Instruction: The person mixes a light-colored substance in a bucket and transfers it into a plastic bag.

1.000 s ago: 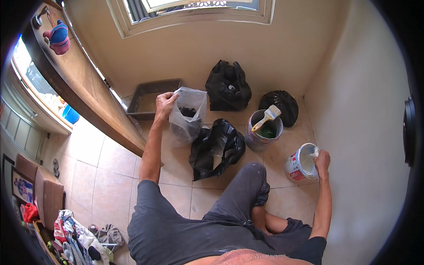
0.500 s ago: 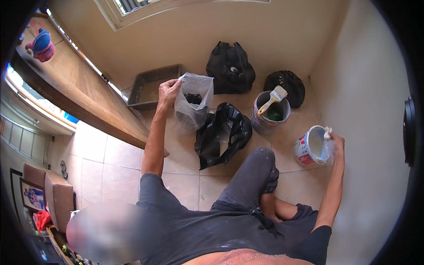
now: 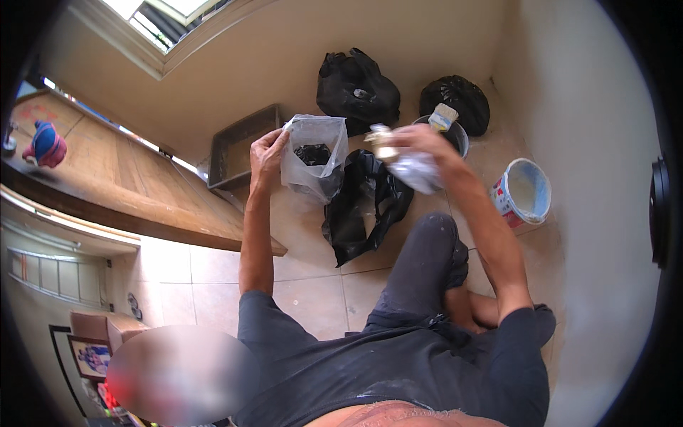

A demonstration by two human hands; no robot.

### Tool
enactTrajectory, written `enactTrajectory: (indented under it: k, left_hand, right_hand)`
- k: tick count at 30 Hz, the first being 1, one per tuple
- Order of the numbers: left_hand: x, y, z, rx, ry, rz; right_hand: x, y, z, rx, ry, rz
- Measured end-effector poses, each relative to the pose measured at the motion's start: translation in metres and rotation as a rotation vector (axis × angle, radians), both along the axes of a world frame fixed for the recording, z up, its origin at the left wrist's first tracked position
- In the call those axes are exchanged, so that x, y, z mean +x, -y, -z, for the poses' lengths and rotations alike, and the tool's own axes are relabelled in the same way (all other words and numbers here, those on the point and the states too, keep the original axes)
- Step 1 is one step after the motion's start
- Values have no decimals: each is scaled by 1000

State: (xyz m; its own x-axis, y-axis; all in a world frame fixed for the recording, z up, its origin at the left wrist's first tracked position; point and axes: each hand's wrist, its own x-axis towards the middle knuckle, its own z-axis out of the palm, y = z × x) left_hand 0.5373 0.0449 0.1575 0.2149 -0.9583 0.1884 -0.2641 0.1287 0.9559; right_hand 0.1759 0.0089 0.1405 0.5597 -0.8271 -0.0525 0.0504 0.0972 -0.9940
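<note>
With fingers pinched on its rim, my left hand [image 3: 267,153] holds up a clear plastic bag [image 3: 324,129]; some crumpled black plastic [image 3: 313,154] lies inside. My right hand [image 3: 427,142], blurred by motion, is closed on a crumpled clear plastic bag [image 3: 418,173] with a whitish wad at its end. It hangs above an open black plastic bag [image 3: 345,231] on the floor, apart from the clear bag. To the right stands a white bucket [image 3: 506,201] with pale residue inside. Behind my right hand, a paintbrush [image 3: 444,116] rests across another bucket [image 3: 464,142], partly hidden.
Two black bags, one upright [image 3: 356,92] and one rounded [image 3: 459,103], sit by the far wall. A shallow dark tray [image 3: 231,153] lies left of the clear bag. A wooden board [image 3: 121,185] juts in from the left. The right wall [image 3: 597,178] is close by the white bucket.
My right hand has moved left from the white bucket, carrying the crumpled plastic bag away from its rim. My left hand still holds the clear bag. The view has shifted slightly.
</note>
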Motion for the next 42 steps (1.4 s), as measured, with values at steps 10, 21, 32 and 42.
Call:
enactTrajectory:
  k: [10,21,32,42]
  left_hand:
    - [-38,-31,-6,17,-28,122]
    - [-11,-4,3,68,-171,137]
    - [79,129,26,132,-503,-13]
    - [60,218,63,327,-97,-525]
  right_hand:
    - [251,50,61,149,-308,617]
    - [210,7,83,-911,-662,27]
    - [-10,-59,8,-1151,-245,681]
    - [-303,-183,43,-770,-1189,1272]
